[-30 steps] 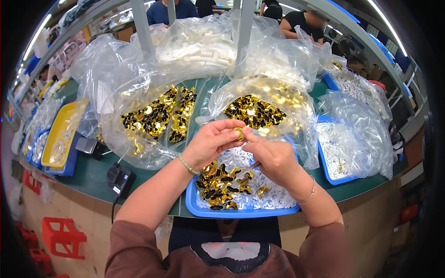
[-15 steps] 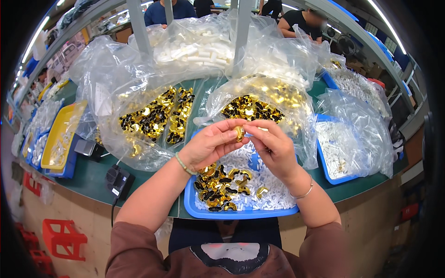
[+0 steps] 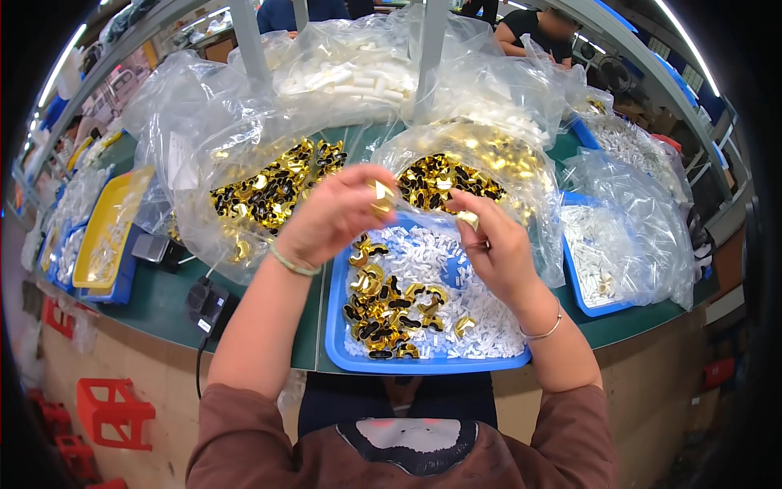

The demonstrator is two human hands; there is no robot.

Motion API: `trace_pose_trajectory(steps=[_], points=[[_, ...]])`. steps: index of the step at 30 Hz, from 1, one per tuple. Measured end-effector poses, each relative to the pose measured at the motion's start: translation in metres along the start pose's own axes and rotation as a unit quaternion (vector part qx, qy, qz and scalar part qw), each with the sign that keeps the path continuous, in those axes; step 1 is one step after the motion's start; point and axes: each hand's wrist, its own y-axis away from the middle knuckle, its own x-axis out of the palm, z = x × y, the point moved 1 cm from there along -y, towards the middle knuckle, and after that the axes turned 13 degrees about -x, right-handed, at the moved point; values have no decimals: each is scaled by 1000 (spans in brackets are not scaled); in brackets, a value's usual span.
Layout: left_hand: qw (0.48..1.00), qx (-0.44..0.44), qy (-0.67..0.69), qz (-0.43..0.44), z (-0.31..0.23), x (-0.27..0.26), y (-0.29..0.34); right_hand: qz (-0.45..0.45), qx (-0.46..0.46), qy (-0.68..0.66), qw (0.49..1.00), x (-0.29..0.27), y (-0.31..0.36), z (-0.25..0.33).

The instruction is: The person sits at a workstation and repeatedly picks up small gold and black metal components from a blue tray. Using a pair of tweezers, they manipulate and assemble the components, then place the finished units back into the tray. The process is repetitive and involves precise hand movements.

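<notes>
My left hand, smeared by motion, pinches a shiny gold curved piece above the far left part of a blue tray. Over the tray's far right side, my right hand has a small pale yellowish piece between thumb and fingertips; its exact shape is hard to make out. Inside the tray, gold crescent-shaped pieces with black insides lie heaped at the left. Small white plastic pieces cover its right and far parts.
Clear plastic bags hold more gold pieces and white tubular parts behind the tray. A second blue tray stands right, a yellow tray left. A black device sits on the green table. Grey posts rise beyond.
My hands have come apart: the left moved left with the gold piece, turning blurred. The right stays over the tray, now pinching a small pale piece. The view has shifted slightly.
</notes>
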Motion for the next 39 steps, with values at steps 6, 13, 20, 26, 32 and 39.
trace_pose_trajectory(steps=[6,13,20,26,32,39], points=[[777,293,553,62,-17,-46,6,113,69,-31,991,-3,7,-19],[983,18,-154,-95,3,-10,-5,231,83,-43,968,-3,10,-21],[876,-53,-454,-154,13,-1,-3,225,34,-41,973,1,16,-22],[869,-30,-447,-211,-8,-27,4,245,72,-37,966,-2,13,-24],[732,-33,-658,-172,-3,4,10,223,71,-42,971,-2,14,-24],[662,-58,-743,-83,29,1,-3,276,50,-22,960,-6,10,-26]])
